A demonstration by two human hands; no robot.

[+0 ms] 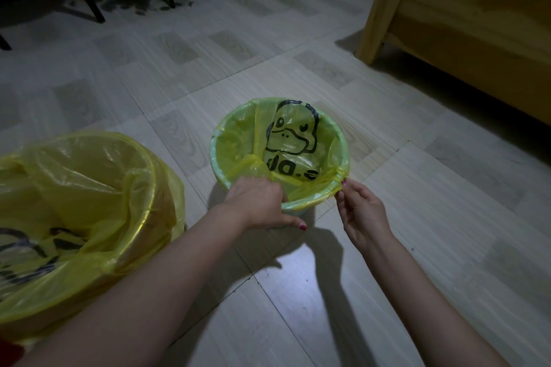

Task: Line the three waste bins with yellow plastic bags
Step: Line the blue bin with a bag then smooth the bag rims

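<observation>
Fingers of the right hand pinch a twisted corner of the yellow bag at the small green bin's near-right rim, while the left hand curls over the near rim, gripping plastic. A black cartoon duck and partly legible letters mark the liner. A second lined bin stands at the pale tiled floor's left edge; wooden furniture and dark chair legs lie beyond.

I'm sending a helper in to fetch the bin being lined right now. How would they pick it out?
Start from the wooden furniture at the far right; the small green bin stands on the tiled floor before it. The left hand and right hand grip its bag. Unlike the larger bin, its duck print faces up.
</observation>
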